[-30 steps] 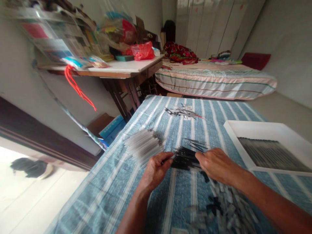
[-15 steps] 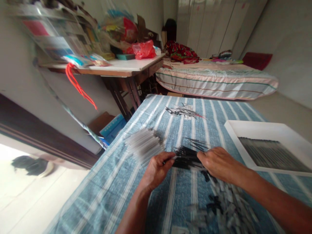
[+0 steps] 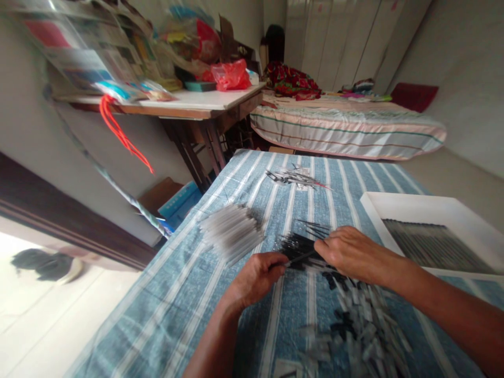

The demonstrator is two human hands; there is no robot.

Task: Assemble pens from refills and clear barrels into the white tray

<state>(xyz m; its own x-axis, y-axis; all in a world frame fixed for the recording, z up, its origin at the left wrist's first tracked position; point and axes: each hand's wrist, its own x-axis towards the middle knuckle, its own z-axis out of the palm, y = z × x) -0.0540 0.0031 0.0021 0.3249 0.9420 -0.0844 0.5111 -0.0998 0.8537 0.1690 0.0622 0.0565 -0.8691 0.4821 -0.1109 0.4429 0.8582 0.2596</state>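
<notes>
A thin dark pen-like stick (image 3: 301, 256) spans the gap between my two hands. My left hand (image 3: 260, 274) is closed on its left end, thumb and fingers pinched together. My right hand (image 3: 342, 251) is closed around the other end, which its fingers hide. Just behind and beneath the stick lies a heap of slim black sticks (image 3: 293, 244). To the left of my left hand is a stack of pale translucent tubes (image 3: 232, 231). Small grey, cap-like pieces (image 3: 366, 325) are spread below my right hand, with several black pieces (image 3: 343, 323) among them.
A white tray (image 3: 417, 197) at the right holds a row of dark sticks (image 3: 433, 242). Loose thin pieces (image 3: 295, 178) lie toward the far end of the striped tablecloth (image 3: 189, 294). Beyond are a cluttered desk (image 3: 189, 108) and a bed (image 3: 346, 128).
My right hand has moved slightly up and left, and my left hand a little down. The stick between them shows more plainly now. The whole view has shifted slightly.
</notes>
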